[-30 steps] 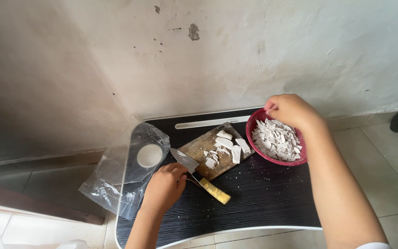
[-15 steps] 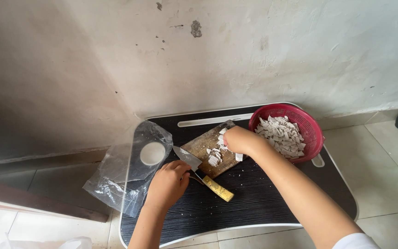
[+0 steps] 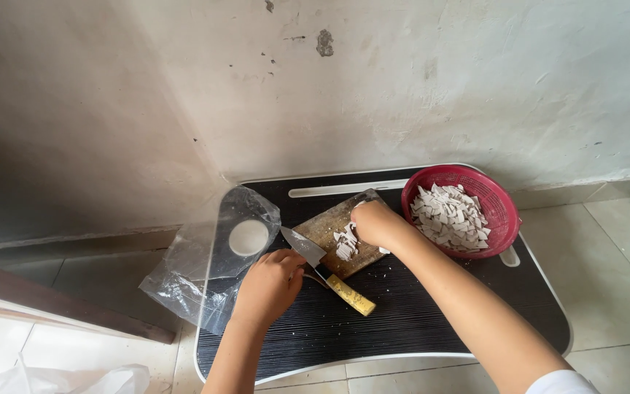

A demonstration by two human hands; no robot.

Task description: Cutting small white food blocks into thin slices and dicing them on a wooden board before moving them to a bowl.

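Note:
A small wooden cutting board point(image 3: 327, 228) lies on a black ribbed lap tray point(image 3: 402, 321). Pale cut pieces point(image 3: 345, 246) are scattered on the board. My right hand point(image 3: 375, 222) is cupped over the board's right part, fingers closed around some of those pieces. A knife with a yellow handle point(image 3: 351, 295) lies across the board's near edge, its blade point(image 3: 302, 246) pointing up and left. My left hand point(image 3: 271, 284) has its curled fingers on the knife where blade meets handle. A red basket point(image 3: 501, 211) at the right holds several more pale pieces point(image 3: 450, 215).
A clear plastic bag point(image 3: 198, 270) drapes over the tray's left end, around a round white cup hole point(image 3: 248, 237). A rough plastered wall point(image 3: 329, 87) rises right behind the tray. Tiled floor point(image 3: 607, 255) lies to the right, and a white bag point(image 3: 60, 379) at bottom left.
My right hand left the red basket and came down onto the cutting board, closing over the cut pieces. My left hand and the knife stayed in place.

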